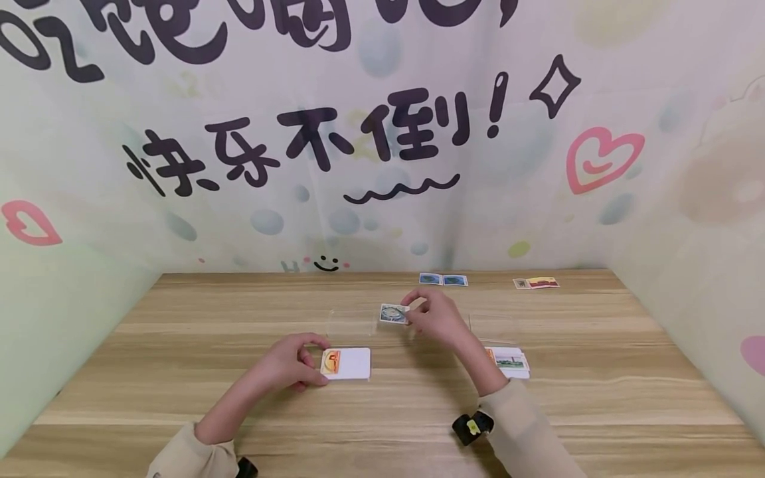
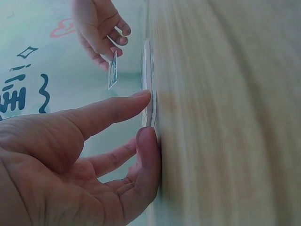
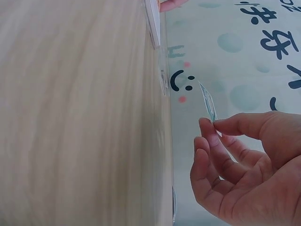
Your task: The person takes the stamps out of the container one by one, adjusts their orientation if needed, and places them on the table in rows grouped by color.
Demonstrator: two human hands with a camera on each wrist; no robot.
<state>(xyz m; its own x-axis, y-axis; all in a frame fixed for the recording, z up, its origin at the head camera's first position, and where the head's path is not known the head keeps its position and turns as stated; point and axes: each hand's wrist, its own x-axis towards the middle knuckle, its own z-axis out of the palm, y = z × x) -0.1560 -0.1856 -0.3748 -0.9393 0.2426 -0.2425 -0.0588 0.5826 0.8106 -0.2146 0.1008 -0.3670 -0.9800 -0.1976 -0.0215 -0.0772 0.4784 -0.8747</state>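
Observation:
My right hand (image 1: 436,318) pinches a small stamp (image 1: 392,314) with a blue-grey round picture by its right edge, between thumb and fingertips. In the right wrist view that stamp (image 3: 207,101) is held up above the table, tilted on edge. My left hand (image 1: 289,362) grips the left edge of a white card stack (image 1: 357,364), thumb on top and a finger at its lower edge. An orange stamp (image 1: 331,362) lies on the left part of this stack. In the left wrist view the stack (image 2: 147,70) shows edge-on, low over the wood.
Clear plastic sleeves (image 1: 351,324) lie behind each card stack. A second white stack (image 1: 520,373) with a green landscape stamp lies right, partly behind my right forearm. At the back are two blue stamps (image 1: 443,279) and a red-yellow pair (image 1: 542,283), near the printed wall cloth (image 1: 382,232).

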